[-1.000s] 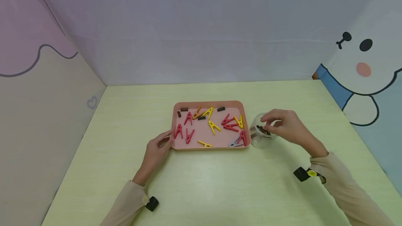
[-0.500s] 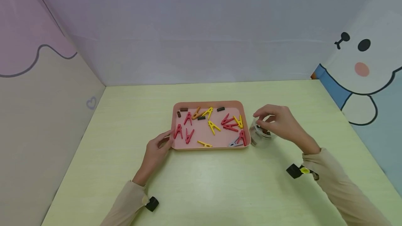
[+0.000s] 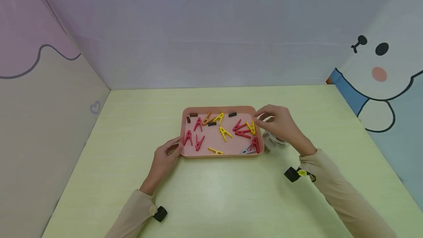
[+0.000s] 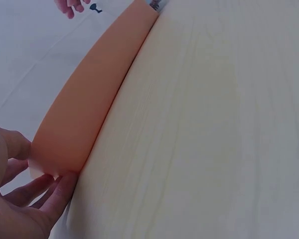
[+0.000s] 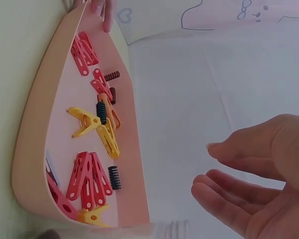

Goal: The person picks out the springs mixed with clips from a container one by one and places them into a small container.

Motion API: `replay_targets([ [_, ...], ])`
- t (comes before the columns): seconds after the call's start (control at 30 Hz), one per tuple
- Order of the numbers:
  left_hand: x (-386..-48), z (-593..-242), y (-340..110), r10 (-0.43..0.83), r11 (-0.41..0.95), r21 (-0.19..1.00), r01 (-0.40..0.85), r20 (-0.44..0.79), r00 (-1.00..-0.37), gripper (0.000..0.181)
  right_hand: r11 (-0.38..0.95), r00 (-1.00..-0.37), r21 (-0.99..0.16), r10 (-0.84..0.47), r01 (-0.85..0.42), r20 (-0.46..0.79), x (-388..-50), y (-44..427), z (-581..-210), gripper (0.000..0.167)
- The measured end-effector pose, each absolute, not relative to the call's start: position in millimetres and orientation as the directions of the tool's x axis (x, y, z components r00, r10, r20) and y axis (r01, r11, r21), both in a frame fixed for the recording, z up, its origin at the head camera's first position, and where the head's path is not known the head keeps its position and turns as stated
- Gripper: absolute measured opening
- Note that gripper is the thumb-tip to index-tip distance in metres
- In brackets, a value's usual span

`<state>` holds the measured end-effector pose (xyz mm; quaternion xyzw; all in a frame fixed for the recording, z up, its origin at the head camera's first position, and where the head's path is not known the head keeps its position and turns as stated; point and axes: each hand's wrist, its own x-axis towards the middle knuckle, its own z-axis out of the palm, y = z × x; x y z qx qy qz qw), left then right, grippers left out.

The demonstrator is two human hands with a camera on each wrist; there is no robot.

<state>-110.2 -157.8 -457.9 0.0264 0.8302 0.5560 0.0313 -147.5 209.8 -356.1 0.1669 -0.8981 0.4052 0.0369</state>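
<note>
My left hand (image 3: pixel 166 158) grips the left end of a pink tray (image 3: pixel 211 156), thumb and fingers around its wall in the left wrist view. In the tray lie red clothespins (image 3: pixel 199 143), yellow clothespins (image 3: pixel 225 134), an orange clothespin (image 3: pixel 207 120) and a grey-blue clothespin (image 3: pixel 247 150). Dark coil springs (image 5: pixel 114 178) are scattered among them. Over the tray's right end hovers my right hand (image 3: pixel 275 122); the right wrist view shows its thumb and fingers apart, with nothing between them. A clear jar (image 3: pixel 280 142) stands right of the tray, partly hidden under that hand.
The pale wooden table (image 3: pixel 211 194) extends in front of and around the tray. A plain light wall (image 3: pixel 211 47) rises behind it, and printed side panels (image 3: pixel 380 98) flank it. A small brownish thing (image 3: pixel 267 149) shows between tray and jar.
My right hand has moved left from above the jar to over the tray's right end. The left hand and the tray stay in place.
</note>
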Motion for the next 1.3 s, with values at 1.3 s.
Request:
replay_targets([
  [1.3,-111,-458,-158,0.079,0.410,0.912,-0.005,-0.041,-0.996,0.036,0.679,-0.999,-0.734,-0.023,0.019,-0.047,-191,148,-382,0.017],
])
